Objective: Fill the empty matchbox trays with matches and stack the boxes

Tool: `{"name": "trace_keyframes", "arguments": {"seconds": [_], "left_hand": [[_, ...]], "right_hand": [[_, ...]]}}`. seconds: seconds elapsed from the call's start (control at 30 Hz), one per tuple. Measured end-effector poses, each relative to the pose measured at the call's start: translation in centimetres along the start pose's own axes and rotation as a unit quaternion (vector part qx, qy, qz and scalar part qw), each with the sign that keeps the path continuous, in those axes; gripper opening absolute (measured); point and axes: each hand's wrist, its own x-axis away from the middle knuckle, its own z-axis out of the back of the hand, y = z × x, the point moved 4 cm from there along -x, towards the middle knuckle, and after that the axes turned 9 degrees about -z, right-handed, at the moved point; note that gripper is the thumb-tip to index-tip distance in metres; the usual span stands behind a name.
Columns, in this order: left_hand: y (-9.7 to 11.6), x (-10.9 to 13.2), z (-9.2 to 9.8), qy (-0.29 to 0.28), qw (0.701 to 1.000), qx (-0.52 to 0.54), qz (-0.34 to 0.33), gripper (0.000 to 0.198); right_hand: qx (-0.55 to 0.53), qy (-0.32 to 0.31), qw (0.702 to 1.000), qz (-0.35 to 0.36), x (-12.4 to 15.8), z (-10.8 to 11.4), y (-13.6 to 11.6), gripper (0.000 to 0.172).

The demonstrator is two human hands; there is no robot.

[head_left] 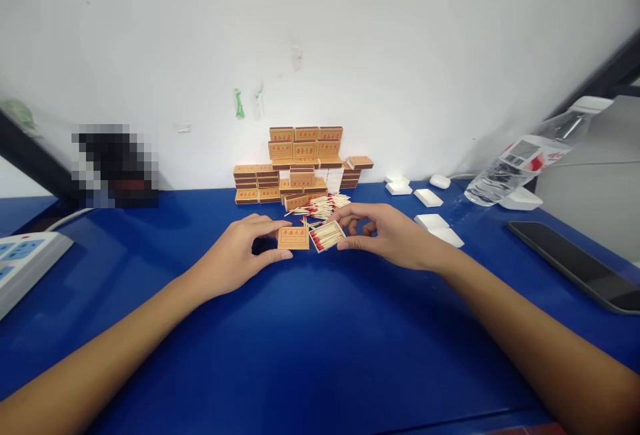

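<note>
White wall (200, 35) rises behind your blue table (310, 341), with a few scraps of tape (239, 104) stuck to it, one of them green. Your two hands meet near the middle of the table, just in front of the matches and boxes. Your left hand (243, 245) has its thumb and index finger parted only by the width of an orange matchbox cover (294, 238), which it grips by the near and far edges, red print facing up. Your right hand (387, 231) pinches a white tray (341, 229) between its thumb and fingers; the tray sits at an angle, filled with matches whose red heads point toward the cover. Tray and cover are very close together; you cannot tell whether they touch.

Just beyond your fingers lies a loose heap of matches (327, 206), pointing every way. Behind it, rows of matchboxes (306, 149) are stacked near the wall, highest in the middle. To the right of the heap, several small white boxes (428, 197) lie scattered on the table. Farther right you have a tilted clear bottle (530, 153) with a white cap, and a dark phone (575, 261) lying flat. At the far left edge is a white power strip (30, 268).
</note>
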Motion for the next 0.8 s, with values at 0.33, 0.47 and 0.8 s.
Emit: {"name": "trace_keyframes", "arguments": {"seconds": [0.33, 0.47, 0.8], "left_hand": [[-0.2, 0.0, 0.0, -0.016, 0.997, 0.075, 0.014, 0.045], [0.0, -0.1, 0.1, -0.016, 0.996, 0.083, 0.020, 0.044], [-0.6, 0.0, 0.2, -0.014, 0.992, 0.121, 0.039, 0.051]], "right_hand": [[0.002, -0.008, 1.000, 0.012, 0.2, 0.3, -0.5, 0.038], [-0.007, 0.013, 1.000, 0.005, 0.4, 0.1, -1.0, 0.036], [-0.032, 0.084, 0.996, -0.002, 0.3, -0.6, -0.6, 0.038]]}}
